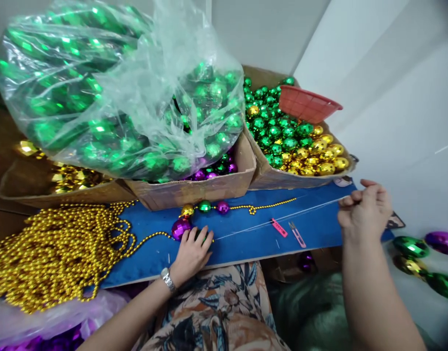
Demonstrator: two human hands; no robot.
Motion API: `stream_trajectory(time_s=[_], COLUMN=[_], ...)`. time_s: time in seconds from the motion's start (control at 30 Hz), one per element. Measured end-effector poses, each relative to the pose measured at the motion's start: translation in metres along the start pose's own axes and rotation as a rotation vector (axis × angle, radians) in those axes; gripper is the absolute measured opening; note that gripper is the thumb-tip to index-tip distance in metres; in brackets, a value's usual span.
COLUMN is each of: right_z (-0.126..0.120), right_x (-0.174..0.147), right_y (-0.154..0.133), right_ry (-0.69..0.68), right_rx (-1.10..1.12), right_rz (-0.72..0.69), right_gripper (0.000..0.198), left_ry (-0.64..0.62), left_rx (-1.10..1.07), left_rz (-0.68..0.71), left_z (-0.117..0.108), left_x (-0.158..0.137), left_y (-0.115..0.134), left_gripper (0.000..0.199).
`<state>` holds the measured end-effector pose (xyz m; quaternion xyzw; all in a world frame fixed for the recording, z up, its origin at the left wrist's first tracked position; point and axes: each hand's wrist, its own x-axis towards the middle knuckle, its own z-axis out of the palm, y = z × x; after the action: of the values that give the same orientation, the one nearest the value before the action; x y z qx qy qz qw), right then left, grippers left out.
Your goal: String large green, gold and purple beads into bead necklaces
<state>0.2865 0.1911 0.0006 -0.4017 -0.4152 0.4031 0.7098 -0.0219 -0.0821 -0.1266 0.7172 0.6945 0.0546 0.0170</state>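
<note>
Left hand lower centre, fingers curled over faceted purple ball on blue bench. Right hand mid-right, pinched shut on thin taut thread. Gold bead strands heaped lower left.

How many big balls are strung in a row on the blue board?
3: gold, green, purple, side by side before the box. Another purple ball sits by the left hand.

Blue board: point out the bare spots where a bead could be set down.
The blue board is bare along its near edge, between the left hand and the snips below the thread. Its left end is crowded by gold bead strands; the far edge abuts the boxes.
</note>
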Motion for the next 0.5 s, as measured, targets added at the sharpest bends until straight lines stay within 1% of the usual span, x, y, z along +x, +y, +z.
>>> stream_trajectory(time_s=[0.07,0.17,0.23,0.3,0.43,0.5], right_z=[-0.002,-0.004,-0.004,-0.003,0.002,0.006], right_x=[0.005,0.011,0.012,0.01,0.004,0.0], right_y=[-0.001,-0.006,-0.008,-0.01,-0.011,-0.009], right_ry=[0.02,0.026,0.032,0.054,0.062,0.066], right_rx=[-0.027,-0.066,-0.095,-0.127,-0.161,-0.169], right_rz=[-0.008,0.056,0.074,0.06,0.079,0.082], right_gripper=[0.016,0.012,0.009,0.01,0.012,0.012], left_ry=[0.007,0.008,0.012,0.022,0.072,0.134], left_rx=[0.021,0.042,0.023,-0.018,-0.075,-0.072], left_rz=[-0.007,-0.002,0.018,0.031,0.027,-0.012], left_z=[0.002,0.006,0.009,0.008,-0.003,-0.013], left_x=[-0.001,0.001,0.002,-0.001,-0.019,-0.033], left_y=[-0.005,-0.014,-0.018,-0.018,-0.02,-0.031], left_gripper=[0.049,0.052,0.055,0.058,0.067,0.063])
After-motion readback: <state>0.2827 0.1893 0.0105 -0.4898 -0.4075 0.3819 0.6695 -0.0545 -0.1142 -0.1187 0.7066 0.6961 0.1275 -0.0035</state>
